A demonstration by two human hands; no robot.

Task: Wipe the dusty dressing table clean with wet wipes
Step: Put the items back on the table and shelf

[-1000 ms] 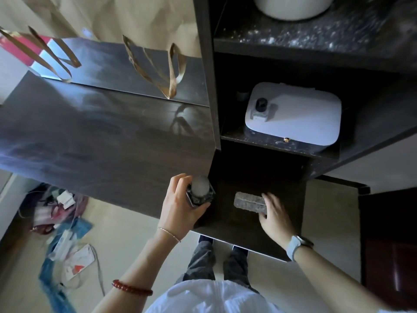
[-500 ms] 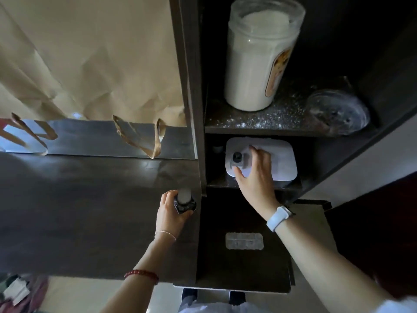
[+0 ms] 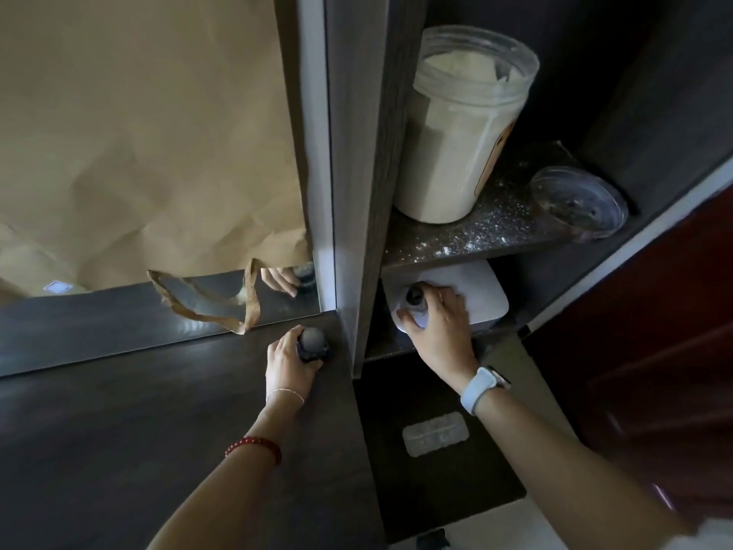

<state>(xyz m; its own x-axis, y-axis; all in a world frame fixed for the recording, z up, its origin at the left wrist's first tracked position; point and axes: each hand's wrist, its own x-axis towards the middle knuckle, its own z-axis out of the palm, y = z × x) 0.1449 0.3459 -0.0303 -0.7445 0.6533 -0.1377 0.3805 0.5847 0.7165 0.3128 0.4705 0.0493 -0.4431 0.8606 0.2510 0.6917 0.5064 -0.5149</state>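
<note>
Tabletop of dark, smooth wood grain fills the near left, wide and bare out to its left edge; at the far side it meets a mirror whose lower strip shows below a large sheet of creased brown paper with a torn ribbon handle hanging down. On the right a tall dark upright panel closes the tabletop off from a set of shelves. The upper shelf is speckled with white dust and crumbs along its front edge and carries a big clear plastic jar of pale powder, lid off, with a round clear lid lying tilted to its right. The narrow compartment beneath holds a white, rounded-corner plastic box, the wet-wipe holder as far as I can tell, leaving little room above it. Below, a lower dark ledge projects toward the viewer, its near and right edges open, with a small frosted rectangular piece lying flat on it. The right hand, wearing a pale wrist strap, reaches into the compartment, its fingers curled over the box's near end by a dark round clasp. The left hand rests on the tabletop just beside the upright, fingers wrapped around a small dark bottle with a grey domed cap standing upright. A red bead bracelet circles the left forearm.
</note>
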